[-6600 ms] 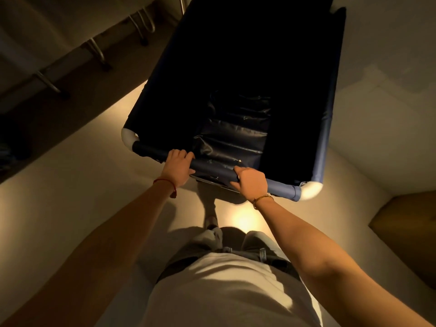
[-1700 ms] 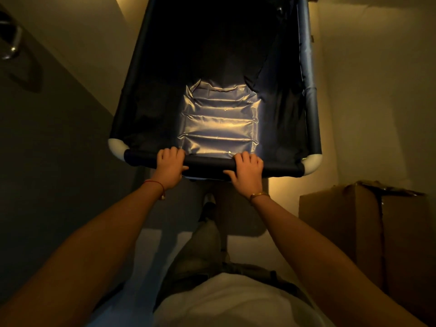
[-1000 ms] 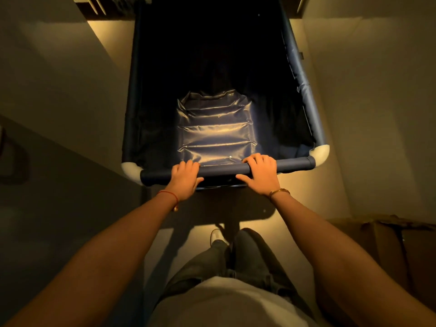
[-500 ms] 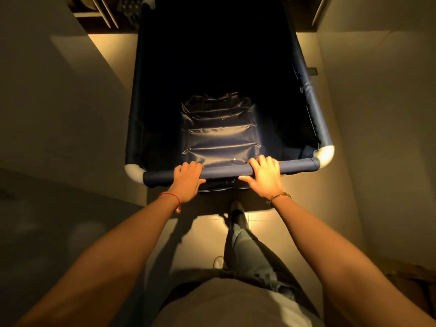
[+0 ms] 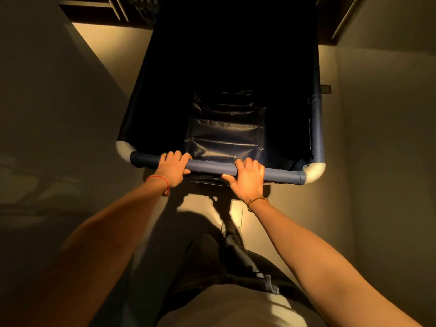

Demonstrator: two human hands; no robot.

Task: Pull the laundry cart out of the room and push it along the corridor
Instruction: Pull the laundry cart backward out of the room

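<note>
A dark blue fabric laundry cart (image 5: pixel 316 128) fills the upper middle of the view, its inside deep in shadow with a shiny folded liner at the bottom. Its near rail (image 5: pixel 212 166) is a blue padded bar with white rounded corners. My left hand (image 5: pixel 173 167) grips the rail left of centre, a red string on the wrist. My right hand (image 5: pixel 247 179) grips it right of centre, a gold bracelet on the wrist. My legs stand just behind the cart on the pale floor.
Pale walls (image 5: pixel 47 102) close in on the left and on the right (image 5: pixel 389 138), leaving a narrow passage. A dark opening with metal rails (image 5: pixel 113 8) lies ahead at the top. A small dark fitting (image 5: pixel 326 88) sits on the right wall beside the cart.
The cart has turned from slanted to pointing straight ahead between the walls. The cardboard box at lower right has dropped out of view. Both hands have kept their grip on the rail.
</note>
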